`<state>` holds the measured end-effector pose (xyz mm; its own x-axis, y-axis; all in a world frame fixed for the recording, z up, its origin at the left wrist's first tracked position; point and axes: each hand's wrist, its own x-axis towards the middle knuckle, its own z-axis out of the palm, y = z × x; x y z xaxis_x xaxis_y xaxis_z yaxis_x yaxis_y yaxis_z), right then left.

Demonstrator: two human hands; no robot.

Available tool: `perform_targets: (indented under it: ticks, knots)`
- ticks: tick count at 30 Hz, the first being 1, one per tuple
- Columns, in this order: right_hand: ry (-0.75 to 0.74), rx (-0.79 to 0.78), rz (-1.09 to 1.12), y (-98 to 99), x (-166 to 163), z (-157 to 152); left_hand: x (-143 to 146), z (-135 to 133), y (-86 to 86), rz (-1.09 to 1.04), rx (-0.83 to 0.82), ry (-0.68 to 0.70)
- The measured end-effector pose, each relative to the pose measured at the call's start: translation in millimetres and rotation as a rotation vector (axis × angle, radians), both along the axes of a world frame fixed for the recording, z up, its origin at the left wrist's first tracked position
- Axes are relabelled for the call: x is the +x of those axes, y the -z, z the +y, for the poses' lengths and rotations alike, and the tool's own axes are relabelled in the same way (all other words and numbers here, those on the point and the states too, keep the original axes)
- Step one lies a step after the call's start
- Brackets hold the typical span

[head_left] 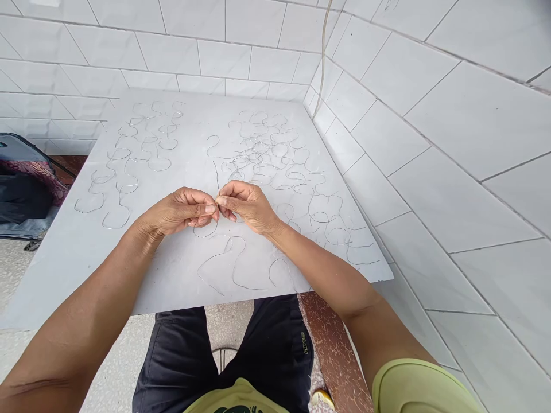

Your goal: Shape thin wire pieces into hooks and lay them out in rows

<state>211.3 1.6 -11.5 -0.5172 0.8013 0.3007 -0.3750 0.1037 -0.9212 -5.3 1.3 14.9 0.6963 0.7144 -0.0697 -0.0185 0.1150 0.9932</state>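
Metal wire [217, 179]: thin, up over worktop [60, 258], 1 end upright, curved part below fingers.
L hand [184, 211]: thumb + fingers clamped on wire.
R hand [244, 205]: clamped on same wire, tips meeting L's.
Forearms [321, 267]: stretched fwd, angled in.
Wire work: prob. best to pinch near bend, turn w/ small, even force; avoid kinks.

Surface [185, 172]: middle of the frame
Left wires [136, 159]: on it, left of centre
Wire tangle [267, 158]: on it, right of centre
Front wires [233, 267]: near its lower edge
Bag [26, 195]: left edge
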Motion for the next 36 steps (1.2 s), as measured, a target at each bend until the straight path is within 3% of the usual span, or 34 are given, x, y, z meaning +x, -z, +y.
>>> perform_targets:
  ticks: [4, 8, 14, 18, 21, 26, 32, 34, 36]
  knots:
    - [-0.055, -0.123, 0.005, -1.4, 2, 3, 6, 1, 1.6, -0.046, -0.010, -0.034]
    - [-0.154, -0.178, 0.022, -4.0, 7, 8, 10, 1, 1.9, -0.059, -0.044, 0.020]
    - [-0.126, -0.194, 0.015, -8.2, 10, 8, 13, 1, 5.1, -0.038, -0.105, 0.042]
    - [0.096, -0.231, -0.073, -8.5, 11, 10, 19, 1, 7.0, -0.017, -0.024, -0.067]
    - [0.292, -0.271, -0.089, -4.9, 10, 14, 25, -2, 6.7, 0.039, 0.133, -0.183]
    - [0.316, -0.302, -0.073, 0.9, 7, 16, 38, -14, 6.4, 0.189, 0.325, -0.383]
    - [0.269, -0.228, -0.171, 3.4, 8, 15, 39, -15, 6.6, 0.202, 0.267, -0.428]
    - [0.358, -0.135, -0.266, 3.1, 10, 16, 37, -13, 6.4, 0.162, 0.212, -0.430]
    - [0.564, 0.057, -0.373, 1.4, 12, 16, 36, -12, 6.5, 0.117, 0.154, -0.432]
